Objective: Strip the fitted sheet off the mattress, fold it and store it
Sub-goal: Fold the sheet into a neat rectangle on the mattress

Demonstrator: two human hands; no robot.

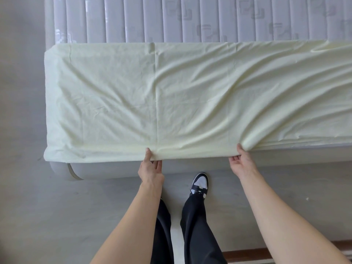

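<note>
Both hands, left hand (150,168) and right hand (241,161), pinch the pale yellow fitted sheet (171,96) edge; lift evenly, keeping the fold straight on the grey quilted mattress (190,20).

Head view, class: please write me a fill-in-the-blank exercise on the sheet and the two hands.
1. The sheet is pale ____.
2. Both hands pinch the sheet's ____ edge.
3. The left hand grips close to a ____ crease that runs up the sheet.
4. Beyond the sheet, the bare mattress shows quilted ____.

Missing words: yellow; near; vertical; stripes.
</note>
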